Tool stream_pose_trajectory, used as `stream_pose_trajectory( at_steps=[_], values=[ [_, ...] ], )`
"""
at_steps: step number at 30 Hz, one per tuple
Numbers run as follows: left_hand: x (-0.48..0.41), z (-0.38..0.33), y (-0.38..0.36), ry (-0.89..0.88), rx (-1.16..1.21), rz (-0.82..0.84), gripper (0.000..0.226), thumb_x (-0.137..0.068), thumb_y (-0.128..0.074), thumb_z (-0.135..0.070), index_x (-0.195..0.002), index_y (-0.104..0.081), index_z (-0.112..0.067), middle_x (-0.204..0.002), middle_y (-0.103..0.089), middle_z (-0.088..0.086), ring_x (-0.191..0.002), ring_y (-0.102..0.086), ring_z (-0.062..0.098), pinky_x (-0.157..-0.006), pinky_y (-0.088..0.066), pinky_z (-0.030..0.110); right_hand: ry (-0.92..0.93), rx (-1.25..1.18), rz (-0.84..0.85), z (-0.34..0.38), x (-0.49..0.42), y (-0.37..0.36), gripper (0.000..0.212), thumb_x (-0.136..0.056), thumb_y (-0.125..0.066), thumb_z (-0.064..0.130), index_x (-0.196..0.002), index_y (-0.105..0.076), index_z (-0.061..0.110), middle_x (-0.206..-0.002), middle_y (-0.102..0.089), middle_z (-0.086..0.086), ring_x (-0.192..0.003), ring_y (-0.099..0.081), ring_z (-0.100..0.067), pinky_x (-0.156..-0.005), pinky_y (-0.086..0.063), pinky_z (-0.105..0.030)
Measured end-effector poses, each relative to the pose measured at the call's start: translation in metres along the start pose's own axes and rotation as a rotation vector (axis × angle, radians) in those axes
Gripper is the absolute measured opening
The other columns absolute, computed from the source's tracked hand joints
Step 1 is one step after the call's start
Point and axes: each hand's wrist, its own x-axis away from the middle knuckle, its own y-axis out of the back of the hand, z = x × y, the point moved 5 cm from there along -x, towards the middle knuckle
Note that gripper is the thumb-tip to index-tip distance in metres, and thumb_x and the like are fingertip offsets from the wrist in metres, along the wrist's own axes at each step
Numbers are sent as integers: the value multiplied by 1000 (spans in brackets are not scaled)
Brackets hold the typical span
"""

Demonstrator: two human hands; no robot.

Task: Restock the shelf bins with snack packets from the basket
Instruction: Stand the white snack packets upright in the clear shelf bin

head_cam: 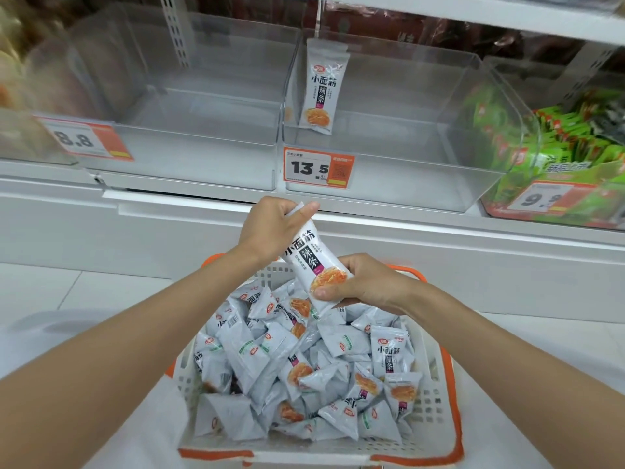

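I see both hands on one packet [314, 265], which is tilted over the basket's [426, 406] far rim, its top end leaning away from the basket and to the left. My left hand [270, 228] pinches that top end between thumb and fingers. My right hand [367, 282] grips the lower end, with the thumb laid across the printed front. The two hands sit close together, joined only by the packet.

The basket is white with orange trim and is heaped with loose packets [291, 367] of the same grey-white kind, lying at all angles.

Beyond the basket and higher up, straight ahead, is a clear bin [389, 194] with a tag [318, 168] reading 13.5 on its front. One more packet [321, 89] stands upright near that bin's left wall; I cannot tell whether it hangs or leans there. Beyond the basket to the left is a second clear bin [203, 137], with a blurred tag [84, 140] reading 8.8 further left. Beyond the basket to the right, a third bin [527, 106] holds green packs [568, 143].
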Motion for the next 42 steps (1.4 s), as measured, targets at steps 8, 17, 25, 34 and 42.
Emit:
stream_pose_trajectory(
  at_steps=[8,17,25,34,42],
  values=[
    [2,-32,8,-77,15,78,46,-72,-61,-67,-73,-67,-21,-67,-68,-9,-59,-64,11,-53,-47,26,75,22,-100,18,4,12,32,-86,-71,7,-117,-65,5,-106,-74,-6,-97,-71,-19,-89,-56,-29],
    [-26,-96,30,-103,247,202,30,-80,-77,-10,-108,-68,-2,-84,-74,0,-73,-71,6,-70,-60,25,290,-187,-310,62,15,53,33,-85,-69,42,-100,-75,13,-104,-73,-15,-94,-60,-29,-92,-42,-45],
    [-110,-143,54,-202,24,41,30,-81,-79,-30,-98,-70,-7,-91,-74,17,-85,-71,25,-80,-54,40,380,3,-479,152,-4,101,44,-82,-66,50,-92,-77,8,-105,-69,-27,-91,-61,-40,-93,-48,-56],
    [-205,-131,59,-128,-390,109,79,-87,-66,-48,-147,-36,-8,-149,-43,8,-135,-44,23,-107,-36,26,319,123,-506,187,-85,143,21,-95,-61,32,-107,-66,16,-106,-73,-6,-97,-69,-21,-89,-54,-33],
    [-248,-125,50,-211,-812,123,64,-82,-69,-53,-135,-50,-23,-130,-58,3,-110,-57,23,-84,-45,30,186,233,-627,184,-148,161,23,-88,-71,19,-104,-67,4,-105,-71,-13,-85,-65,-21,-86,-56,-35]
  ],
)
